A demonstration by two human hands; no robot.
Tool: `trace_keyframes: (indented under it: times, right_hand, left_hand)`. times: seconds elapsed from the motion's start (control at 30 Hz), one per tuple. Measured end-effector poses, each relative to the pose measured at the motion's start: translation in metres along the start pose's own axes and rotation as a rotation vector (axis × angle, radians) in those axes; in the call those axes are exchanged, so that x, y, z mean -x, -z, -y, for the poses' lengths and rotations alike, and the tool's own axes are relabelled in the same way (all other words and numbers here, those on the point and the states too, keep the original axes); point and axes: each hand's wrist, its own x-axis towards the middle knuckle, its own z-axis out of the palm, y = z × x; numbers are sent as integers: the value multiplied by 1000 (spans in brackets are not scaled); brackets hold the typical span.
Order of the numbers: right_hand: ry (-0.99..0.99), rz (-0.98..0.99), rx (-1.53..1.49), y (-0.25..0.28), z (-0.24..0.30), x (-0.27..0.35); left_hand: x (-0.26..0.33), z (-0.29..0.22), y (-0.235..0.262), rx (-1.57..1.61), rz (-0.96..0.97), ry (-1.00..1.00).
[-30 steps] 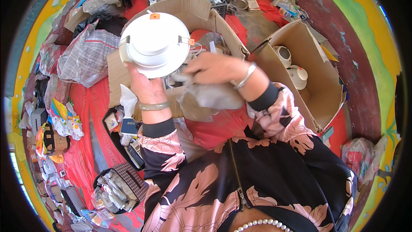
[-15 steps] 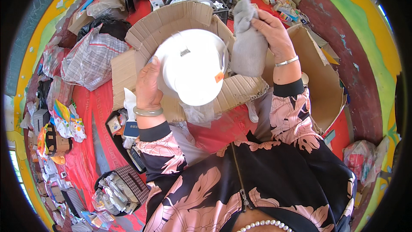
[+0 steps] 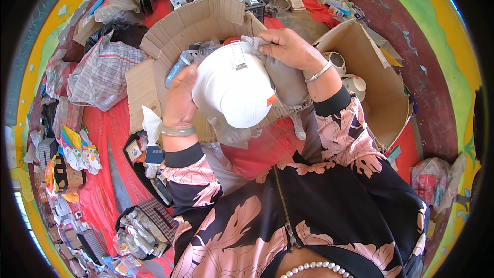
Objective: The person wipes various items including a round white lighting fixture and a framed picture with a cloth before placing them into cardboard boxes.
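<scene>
My left hand (image 3: pixel 180 100) grips the left rim of a round white lamp fitting (image 3: pixel 234 90) and holds it up over an open cardboard box (image 3: pixel 190 25). A metal spring clip shows on the fitting's top and a small orange sticker on its right edge. My right hand (image 3: pixel 288 49) presses a grey cloth (image 3: pixel 285 80) against the fitting's upper right side. The cloth hangs down behind the fitting. A clear plastic bag (image 3: pixel 229 134) dangles below it.
A second open cardboard box (image 3: pixel 378 87) on my right holds white cup-like fittings (image 3: pixel 355 82). A checked cloth bundle (image 3: pixel 100 72) lies at left. Small boxes and packets crowd the red mat (image 3: pixel 105 175) at the top and lower left.
The fitting has been turned and tilted in my left hand. My right hand, raised with the cloth half a second ago, has come down onto the fitting's upper edge.
</scene>
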Motion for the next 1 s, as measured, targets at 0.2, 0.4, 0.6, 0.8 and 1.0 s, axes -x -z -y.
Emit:
trace_keyframes:
  times: [0.2,0.4,0.6,0.8,1.0]
  right_hand:
    - [-231,-387,-745,1,-11,1]
    - [-257,-447,-1061,-2,-14,-5]
    - [-301,-429,-762,-18,1,-9]
    - [-215,-412,-203,22,-14,3]
    - [62,-458,-59,24,8,4]
  left_hand:
    - [-12,-3,44,195,-228,-415]
    - [-7,3,18,326,154,-234]
    - [-3,4,-16,121,-110,-185]
    - [1,2,-5,88,-196,-196]
    - [1,9,2,-174,-112,-205]
